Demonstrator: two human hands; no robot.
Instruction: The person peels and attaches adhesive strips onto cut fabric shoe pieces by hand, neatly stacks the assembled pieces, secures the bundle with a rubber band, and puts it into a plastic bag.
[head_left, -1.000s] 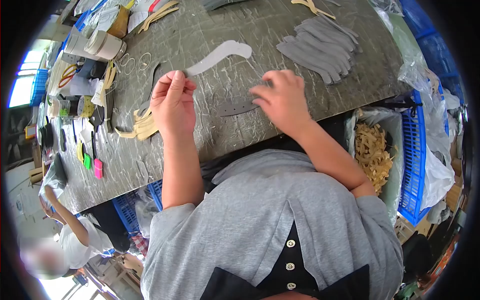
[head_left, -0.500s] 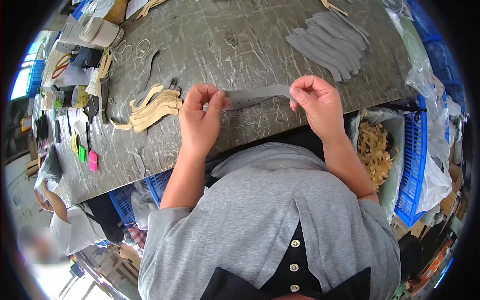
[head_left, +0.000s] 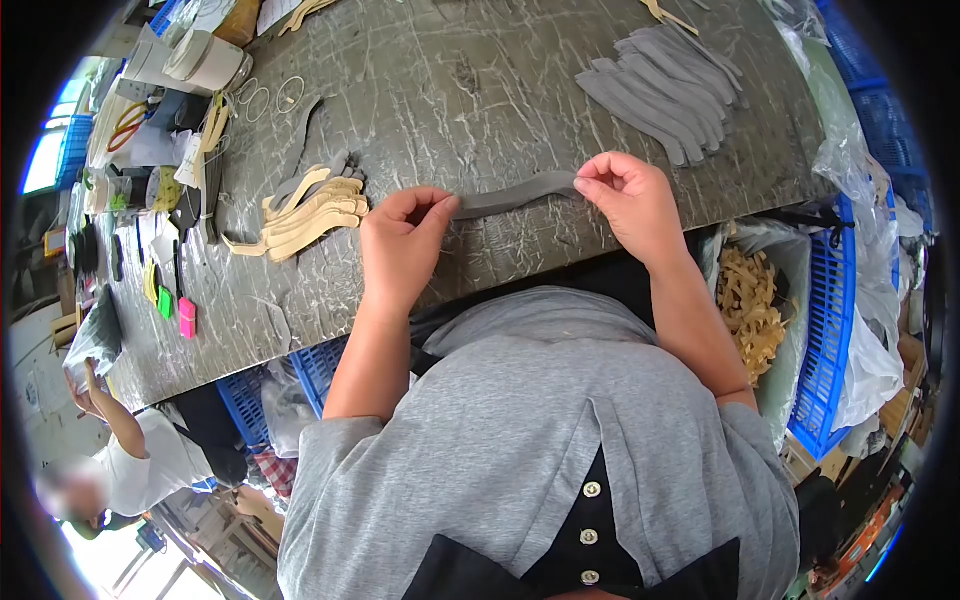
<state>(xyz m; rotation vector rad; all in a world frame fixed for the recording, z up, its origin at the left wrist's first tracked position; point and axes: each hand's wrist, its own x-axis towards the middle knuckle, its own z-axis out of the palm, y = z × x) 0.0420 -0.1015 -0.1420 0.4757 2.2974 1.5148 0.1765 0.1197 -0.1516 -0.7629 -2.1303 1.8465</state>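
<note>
A narrow grey strip (head_left: 515, 194), soft-looking and slightly curved, stretches between my two hands just above the table. My left hand (head_left: 405, 240) pinches its left end between thumb and fingers. At the other end, the thumb and forefinger of my right hand (head_left: 632, 200) are closed on the tip. Left of my left hand lies a pile of tan curved strips (head_left: 318, 222), with a few grey pieces behind it. A fanned stack of similar grey strips (head_left: 665, 90) rests on the table beyond my right hand.
The dark, creased table (head_left: 450, 110) spans the view. Right of me, a lined bin holds tan scraps (head_left: 748, 305) beside a blue crate (head_left: 822, 340). Tubs (head_left: 208, 62), red-handled scissors (head_left: 127, 127) and tools crowd the left edge. A co-worker in white (head_left: 155, 465) is at lower left.
The strip has turned so its hole-marked face no longer shows, and it now looks narrower. My left hand has lowered slightly; both hands keep their hold on the ends.
</note>
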